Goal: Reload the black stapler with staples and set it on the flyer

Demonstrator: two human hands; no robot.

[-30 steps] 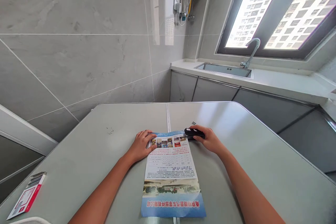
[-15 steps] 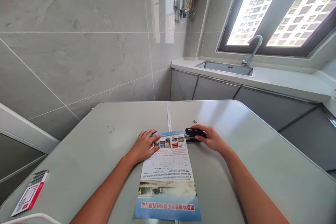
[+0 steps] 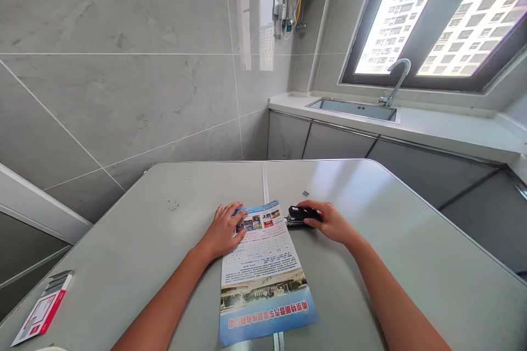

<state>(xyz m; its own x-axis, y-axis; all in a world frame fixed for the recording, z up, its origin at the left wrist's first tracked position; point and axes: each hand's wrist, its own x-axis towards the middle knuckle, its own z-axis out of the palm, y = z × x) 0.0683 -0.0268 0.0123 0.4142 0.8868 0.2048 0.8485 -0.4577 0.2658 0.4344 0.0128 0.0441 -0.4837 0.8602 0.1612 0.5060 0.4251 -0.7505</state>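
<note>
A printed leaflet (image 3: 263, 279) with blue ends, small photos and a table lies upside down to me on the table (image 3: 189, 301). My left hand (image 3: 222, 231) rests on its upper left part, fingers spread flat. Beside the leaflet's upper right edge is a black stapler (image 3: 303, 215), its jaw end pointing left at the paper. My right hand (image 3: 331, 222) grips the stapler's rear from the right, thumb at the lower side and fingers over the top. Whether the jaw overlaps the paper's edge is hard to tell.
Loose staples (image 3: 173, 205) are scattered on the left half of the table. A short staple strip (image 3: 306, 193) lies beyond the stapler. At the near left corner is a red and white staple box (image 3: 43, 307). A counter with a sink (image 3: 354, 108) stands behind.
The leaflet has turned, its top shifting left and its near end swinging right. The stapler has come slightly nearer and left with my right hand. My left hand has shifted slightly left.
</note>
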